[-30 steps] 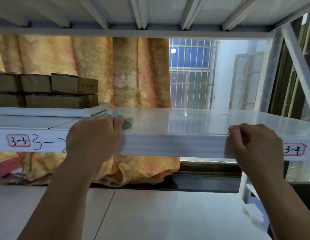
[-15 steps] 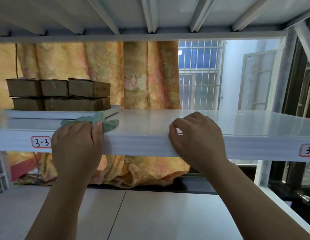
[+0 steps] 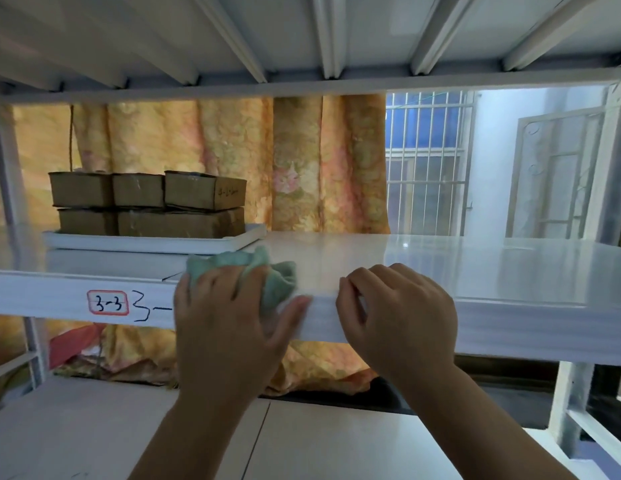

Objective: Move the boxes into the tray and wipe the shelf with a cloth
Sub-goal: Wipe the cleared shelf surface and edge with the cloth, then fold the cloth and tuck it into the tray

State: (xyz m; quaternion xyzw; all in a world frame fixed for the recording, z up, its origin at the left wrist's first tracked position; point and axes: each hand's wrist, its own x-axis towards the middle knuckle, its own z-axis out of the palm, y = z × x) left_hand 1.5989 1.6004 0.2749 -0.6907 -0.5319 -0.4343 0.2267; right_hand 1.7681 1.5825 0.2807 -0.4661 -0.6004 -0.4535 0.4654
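Observation:
Several brown cardboard boxes (image 3: 146, 202) stand stacked in two layers in a white tray (image 3: 149, 242) at the left of the white shelf (image 3: 440, 265). My left hand (image 3: 229, 323) presses a crumpled green cloth (image 3: 278, 275) onto the shelf's front edge, just right of the tray's corner. My right hand (image 3: 399, 317) rests beside it with its fingers curled over the same front edge, holding nothing else. The two hands sit close together near the shelf's middle.
The shelf's front lip carries a red-framed label "3-3" (image 3: 108, 302). A metal shelf deck with ribs (image 3: 323, 36) hangs overhead. A patterned orange curtain (image 3: 233, 161) and a barred window (image 3: 427, 161) lie behind. A lower white shelf (image 3: 302, 441) spreads under my arms.
My right hand has slid left along the shelf's front edge, from the far right to beside the left hand. The left hand and cloth shifted slightly right along the edge.

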